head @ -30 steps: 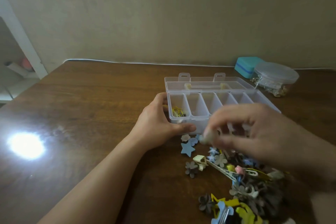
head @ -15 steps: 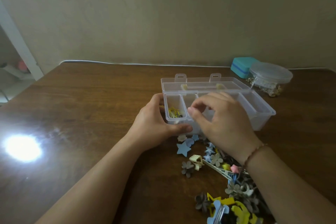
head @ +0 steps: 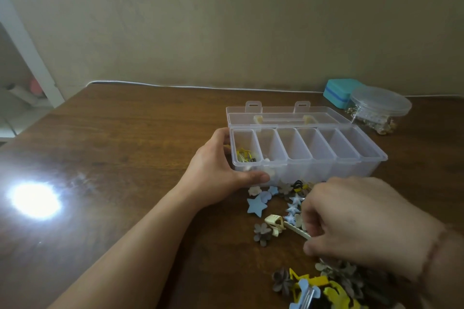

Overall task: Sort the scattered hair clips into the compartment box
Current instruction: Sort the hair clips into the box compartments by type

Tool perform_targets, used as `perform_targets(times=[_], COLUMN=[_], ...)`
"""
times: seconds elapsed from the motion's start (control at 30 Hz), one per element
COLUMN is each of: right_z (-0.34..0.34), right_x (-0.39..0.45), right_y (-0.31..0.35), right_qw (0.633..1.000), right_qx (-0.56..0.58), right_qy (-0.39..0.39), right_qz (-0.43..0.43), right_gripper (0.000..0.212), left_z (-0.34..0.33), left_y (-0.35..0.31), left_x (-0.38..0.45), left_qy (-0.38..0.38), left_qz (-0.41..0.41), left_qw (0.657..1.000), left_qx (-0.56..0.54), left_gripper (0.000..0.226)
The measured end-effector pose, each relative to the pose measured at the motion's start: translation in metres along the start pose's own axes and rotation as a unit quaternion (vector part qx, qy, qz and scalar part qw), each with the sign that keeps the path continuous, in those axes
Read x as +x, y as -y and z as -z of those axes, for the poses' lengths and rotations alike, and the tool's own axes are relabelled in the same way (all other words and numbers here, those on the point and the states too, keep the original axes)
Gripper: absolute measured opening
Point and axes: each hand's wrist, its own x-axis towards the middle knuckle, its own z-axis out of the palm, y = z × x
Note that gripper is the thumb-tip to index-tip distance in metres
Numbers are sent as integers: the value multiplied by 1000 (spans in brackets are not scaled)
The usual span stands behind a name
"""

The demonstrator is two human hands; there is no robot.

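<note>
With only the leftmost cell of the clear plastic compartment box (head: 308,155) holding yellow clips, your left hand (head: 221,170) grips its left end, while your right hand (head: 356,223), fingers curled and contents hidden, reaches the large unsorted pile of hair clips (head: 301,228) in front of it.

Clear, colourless compartment box (head: 308,158) holding yellow clips (head: 244,154); scattered hair clips (head: 296,211) in pale blue, grey-brown, cream and yellow, one striped black and yellow (head: 298,185); dark brown wood-grain table (head: 125,145); teal case (head: 340,93); beige wall (head: 226,20).

Both forearms bare, no sleeves in view. Thin reddish-brown cord bracelet (head: 435,249) circles right wrist, blurred. Left hand (head: 218,170), right hand (head: 361,221): no rings visible.
</note>
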Motion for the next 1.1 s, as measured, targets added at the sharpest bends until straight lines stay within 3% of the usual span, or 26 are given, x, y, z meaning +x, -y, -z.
perform_targets(times=[0.13, 0.23, 0.4, 0.57, 0.7, 0.77, 0.83, 0.97, 1.1], right_z=[-7, -6, 1, 2, -3, -8, -14, -25, -20], right_x=[4, 5, 6, 20, 41, 54, 66, 78, 71], right_y=[5, 4, -29, -40, -30, -23, -17, -16, -11], right_qw=[998, 998, 987, 918, 788, 753, 774, 854, 890], right_qx=[-27, -16, 134, 362, 532, 541, 487, 350, 292], right_qy=[-45, -37, -64, -133, -302, -372, -405, -384, -351], right_qz=[25, 42, 61, 92, 66, 44, 20, 0, -1], right_gripper=[12, 12, 6, 11, 16, 19, 16, 5, 19], left_z=[-1, -1, -1, -1, -1, -1, -1, -1, 0], left_y=[0, -1, 0, 0, 0, -1, 0, 1, 2], left_x=[0, 0, 0, 0, 1, 1, 1, 0, 0], left_qy=[-3, -5, -2, -3, 0, 1, 0, -4, -2], left_qz=[-2, 0, 1, 2, 4, 4, 1, -5, -8], left_qw=[1000, 1000, 1000, 1000, 1000, 1000, 1000, 1000, 1000], left_qx=[7, 6, 5, 3, 0, -1, 2, 5, 6], left_gripper=[95, 96, 94, 95, 97, 98, 96, 97, 97])
